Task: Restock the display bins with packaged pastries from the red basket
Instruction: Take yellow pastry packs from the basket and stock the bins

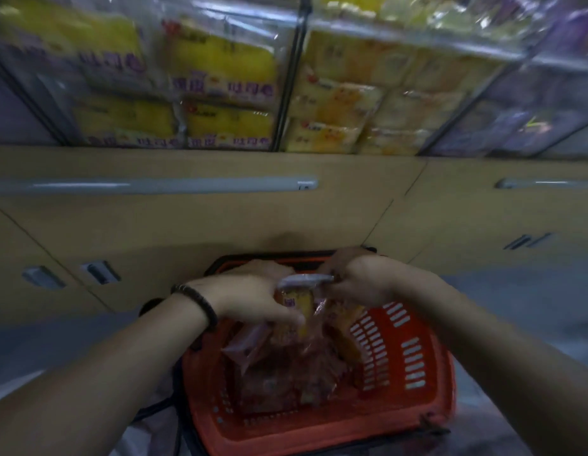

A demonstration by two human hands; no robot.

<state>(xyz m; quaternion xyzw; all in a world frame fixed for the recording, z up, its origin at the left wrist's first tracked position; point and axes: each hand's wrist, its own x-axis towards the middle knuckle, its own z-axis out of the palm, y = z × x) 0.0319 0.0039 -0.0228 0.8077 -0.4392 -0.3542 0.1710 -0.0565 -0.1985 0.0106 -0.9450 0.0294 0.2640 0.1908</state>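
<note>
tan cabinet (220,225), clear display bins (287,93) on top — yellow packaged pastries (227,60) inside

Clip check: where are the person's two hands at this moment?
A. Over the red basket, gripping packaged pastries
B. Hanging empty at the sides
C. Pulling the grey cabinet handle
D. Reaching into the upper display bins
A: the left hand and right hand grip packaged pastries just above the red basket, well below the display bins.
</note>
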